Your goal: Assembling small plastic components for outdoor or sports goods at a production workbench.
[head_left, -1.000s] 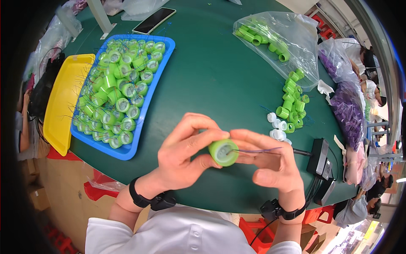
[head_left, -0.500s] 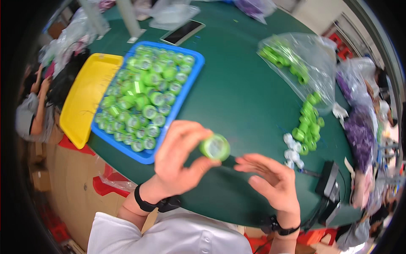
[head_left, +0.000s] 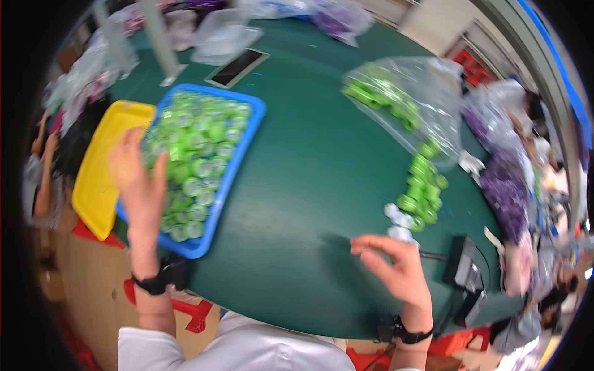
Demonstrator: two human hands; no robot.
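Note:
My left hand (head_left: 137, 179), blurred by motion, reaches over the left side of a blue tray (head_left: 218, 217). Its thumb stands apart from the fingers and no piece shows in it. The tray is filled with many small round green pieces (head_left: 201, 167) with clear or whitish faces, and thin dark wires stick out among them. Above the green table, my right hand (head_left: 399, 266) hovers with its fingers stretched and slightly bent, nothing visible in it. Close beyond it lie several small white pieces (head_left: 401, 222).
A yellow tray (head_left: 99, 179) adjoins the blue one. Green spool-like parts (head_left: 424, 188) lie at right, below a clear bag (head_left: 439, 93) with more of them. A black device (head_left: 464, 263) stands near the right edge. A phone (head_left: 237, 68) lies at the back, near metal posts (head_left: 162, 46).
My left hand has swung left from the middle to over the blue tray, and the round green piece it held no longer shows in it. My right hand stays above the table. The view has shifted.

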